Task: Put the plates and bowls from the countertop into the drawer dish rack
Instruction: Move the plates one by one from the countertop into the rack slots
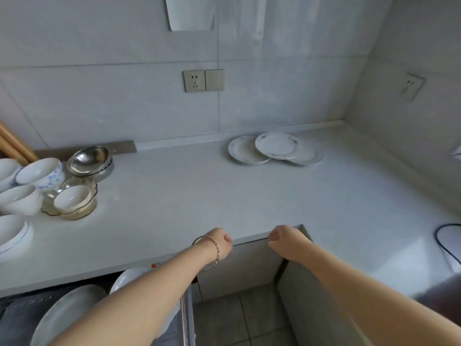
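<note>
Head view: the countertop (pixel 187 191) is pale and L-shaped, running along the back wall and turning toward the camera on the right; the plates (pixel 275 146) lie flat in an overlapping cluster near its back edge, toward the right back corner, white with a faint pattern on the rims; the bowls (pixel 37 174) crowd the left edge, several white ones, some with blue trim; among them a small white bowl sits inside a glass bowl (pixel 74 211), and a metal bowl (pixel 89 161) stands just behind it.

The left hand (pixel 219 245), a bracelet (pixel 215 248) on its wrist, is curled into a fist at the front edge of the countertop, with nothing seen in its grip; the right hand (pixel 284 242) is likewise balled up just beside the inner corner of the front edge, holding nothing visible; the two fists are near each other but apart, and well apart from the plates and the bowls.

Below the front edge on the left, the drawer dish rack (pixel 186 320) is pulled out; a large plate (pixel 67 313) leans in it, and a second white plate (pixel 127 277) shows behind the left forearm.

On the back wall sits a socket (pixel 194 80); a black cable (pixel 441 236) loops at the right edge of the countertop.
</note>
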`<state>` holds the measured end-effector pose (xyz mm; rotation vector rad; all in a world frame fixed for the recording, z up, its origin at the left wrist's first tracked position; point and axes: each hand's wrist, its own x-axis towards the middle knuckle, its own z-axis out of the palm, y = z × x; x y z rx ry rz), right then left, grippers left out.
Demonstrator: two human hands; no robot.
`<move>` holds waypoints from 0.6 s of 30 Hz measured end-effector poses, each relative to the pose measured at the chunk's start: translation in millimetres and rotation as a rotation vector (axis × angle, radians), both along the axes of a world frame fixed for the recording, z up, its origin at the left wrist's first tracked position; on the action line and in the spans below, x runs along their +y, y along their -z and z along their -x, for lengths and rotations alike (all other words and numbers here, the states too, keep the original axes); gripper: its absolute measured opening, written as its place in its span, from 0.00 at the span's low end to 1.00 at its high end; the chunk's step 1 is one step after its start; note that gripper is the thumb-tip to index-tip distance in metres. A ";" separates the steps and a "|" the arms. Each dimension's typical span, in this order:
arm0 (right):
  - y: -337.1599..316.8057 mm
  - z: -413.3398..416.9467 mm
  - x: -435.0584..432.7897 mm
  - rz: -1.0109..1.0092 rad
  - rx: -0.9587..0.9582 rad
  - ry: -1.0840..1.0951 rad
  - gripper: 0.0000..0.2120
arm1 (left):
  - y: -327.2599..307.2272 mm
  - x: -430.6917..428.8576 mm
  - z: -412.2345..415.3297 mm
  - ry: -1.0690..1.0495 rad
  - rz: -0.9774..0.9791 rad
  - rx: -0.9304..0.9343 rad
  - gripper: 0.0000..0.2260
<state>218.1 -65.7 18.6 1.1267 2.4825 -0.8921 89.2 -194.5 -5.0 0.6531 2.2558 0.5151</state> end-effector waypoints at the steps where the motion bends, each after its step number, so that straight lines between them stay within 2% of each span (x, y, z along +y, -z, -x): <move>1: -8.4 -0.4 14.0 -0.011 0.013 0.016 0.17 | -10.5 14.5 2.7 -0.005 -0.023 0.007 0.13; 3: -23.7 -0.4 41.9 -0.023 0.029 0.050 0.18 | -28.2 42.1 9.1 -0.016 -0.079 -0.010 0.07; 8: -41.9 7.0 108.4 -0.056 0.037 0.117 0.17 | -43.8 110.8 38.4 -0.037 -0.144 -0.007 0.09; 14: -19.0 50.4 205.0 -0.059 0.038 0.247 0.16 | -26.0 209.6 95.5 -0.016 -0.169 -0.028 0.14; 18: -0.9 107.6 280.1 -0.012 0.051 0.336 0.17 | -15.1 288.3 150.7 -0.034 -0.169 -0.102 0.09</move>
